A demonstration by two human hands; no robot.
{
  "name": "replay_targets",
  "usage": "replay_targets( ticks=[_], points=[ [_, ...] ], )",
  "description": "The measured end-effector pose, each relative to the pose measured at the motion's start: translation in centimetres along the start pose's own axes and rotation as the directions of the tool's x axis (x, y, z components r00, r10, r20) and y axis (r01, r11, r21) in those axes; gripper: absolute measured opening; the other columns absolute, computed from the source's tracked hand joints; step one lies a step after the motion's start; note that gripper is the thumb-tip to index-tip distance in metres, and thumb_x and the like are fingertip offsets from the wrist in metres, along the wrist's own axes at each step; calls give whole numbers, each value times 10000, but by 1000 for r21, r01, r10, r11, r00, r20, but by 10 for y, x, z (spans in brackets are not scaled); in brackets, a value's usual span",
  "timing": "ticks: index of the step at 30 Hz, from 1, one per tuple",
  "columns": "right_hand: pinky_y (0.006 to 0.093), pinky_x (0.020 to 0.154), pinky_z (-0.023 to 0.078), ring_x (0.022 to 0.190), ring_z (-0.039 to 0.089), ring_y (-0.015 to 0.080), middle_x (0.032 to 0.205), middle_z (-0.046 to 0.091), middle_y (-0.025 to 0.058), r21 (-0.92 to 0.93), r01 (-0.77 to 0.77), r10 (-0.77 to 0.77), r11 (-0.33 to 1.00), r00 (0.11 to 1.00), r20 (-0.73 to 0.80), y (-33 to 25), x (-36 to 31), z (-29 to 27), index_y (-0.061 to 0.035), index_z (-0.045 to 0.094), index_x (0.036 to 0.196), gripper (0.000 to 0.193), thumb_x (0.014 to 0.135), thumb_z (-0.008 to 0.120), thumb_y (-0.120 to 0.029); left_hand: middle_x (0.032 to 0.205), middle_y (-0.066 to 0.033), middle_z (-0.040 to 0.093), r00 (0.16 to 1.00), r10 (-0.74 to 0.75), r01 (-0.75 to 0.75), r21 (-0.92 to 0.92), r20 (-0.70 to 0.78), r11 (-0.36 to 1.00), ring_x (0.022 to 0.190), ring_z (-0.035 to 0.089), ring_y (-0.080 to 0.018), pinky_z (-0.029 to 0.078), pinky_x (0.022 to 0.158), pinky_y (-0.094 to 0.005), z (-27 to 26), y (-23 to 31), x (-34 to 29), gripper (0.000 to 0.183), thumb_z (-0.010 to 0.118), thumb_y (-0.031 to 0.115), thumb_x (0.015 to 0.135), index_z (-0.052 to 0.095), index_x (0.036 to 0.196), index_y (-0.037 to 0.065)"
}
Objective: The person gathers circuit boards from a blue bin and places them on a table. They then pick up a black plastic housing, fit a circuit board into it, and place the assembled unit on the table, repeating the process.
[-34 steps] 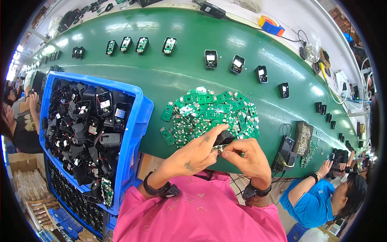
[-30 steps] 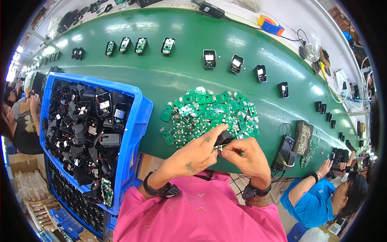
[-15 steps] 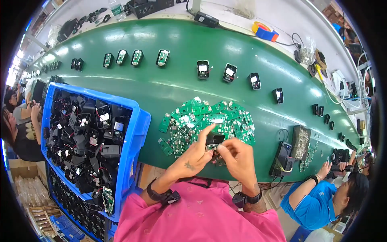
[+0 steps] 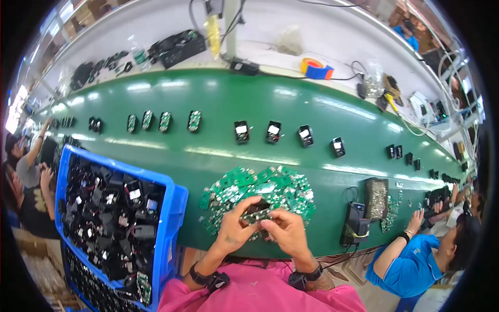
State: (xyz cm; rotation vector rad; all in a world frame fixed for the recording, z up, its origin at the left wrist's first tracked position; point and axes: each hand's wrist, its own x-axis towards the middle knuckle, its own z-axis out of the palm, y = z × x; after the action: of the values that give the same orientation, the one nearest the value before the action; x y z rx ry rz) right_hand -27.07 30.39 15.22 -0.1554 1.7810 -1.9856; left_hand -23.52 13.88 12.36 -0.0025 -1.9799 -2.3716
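Note:
My left hand (image 4: 236, 229) is closed around a small black plastic housing (image 4: 255, 206) in front of my chest. A narrow circuit board (image 4: 257, 217) with small parts lies along the housing's near edge; how far it sits inside I cannot tell. The fingertips of my right hand (image 4: 287, 233) pinch the board's right end. Just beyond both hands spreads a heap of green circuit boards (image 4: 244, 182), partly hidden by them.
A blue crate (image 4: 179, 208) full of black housings with wires stands at left. Housings with white labels (image 4: 273, 131) and green-board units (image 4: 194, 120) line the green table. At right are a black power unit (image 4: 356, 223), a parts box (image 4: 376, 198) and a co-worker in blue (image 4: 405, 262).
My view has tilted up, so the table sits lower in the picture. The housing has turned in my left hand, and the board now shows along its near edge between my fingers.

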Motion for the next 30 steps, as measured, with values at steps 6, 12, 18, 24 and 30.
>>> replay_targets(
  ticks=[6,12,18,24,30],
  points=[
    [196,435,342,491,472,23,583,537,-48,-51,-97,95,994,995,-30,-20,5,-23,10,681,898,156,938,647,-137,1160,-122,622,981,142,-176,295,135,939,823,666,-98,543,634,-241,-2,0,11,498,719,-43,787,600,1260,56],
    [285,485,403,547,522,81,574,578,19,-521,143,-131,841,990,61,-28,8,-11,-2,663,752,267,902,688,-222,1267,-134,547,973,230,-213,307,-22,928,1032,644,-217,561,797,-288,8,1,13,417,707,-19,816,601,1219,8],
    [254,441,411,489,543,78,599,584,24,-286,-19,-9,958,995,-98,-16,-11,11,-9,607,779,230,953,596,-158,1143,-217,628,940,337,-271,477,-57,836,1067,621,-383,493,908,-378,23,13,21,483,650,50,750,614,1231,56],
    [237,437,359,503,466,40,602,544,-17,26,-12,15,1000,991,-134,-15,-7,6,-3,589,772,235,964,595,-139,1183,-199,641,960,245,-177,378,-139,909,1024,661,-343,527,858,-359,25,10,20,464,609,13,823,591,1283,74],
    [269,461,334,513,431,55,570,532,10,-334,6,20,942,997,74,-32,3,-21,7,602,756,222,918,657,-135,1158,-149,651,993,103,-116,279,60,953,965,688,-214,539,789,-304,5,18,20,511,551,-69,838,573,1321,96]
  ],
)
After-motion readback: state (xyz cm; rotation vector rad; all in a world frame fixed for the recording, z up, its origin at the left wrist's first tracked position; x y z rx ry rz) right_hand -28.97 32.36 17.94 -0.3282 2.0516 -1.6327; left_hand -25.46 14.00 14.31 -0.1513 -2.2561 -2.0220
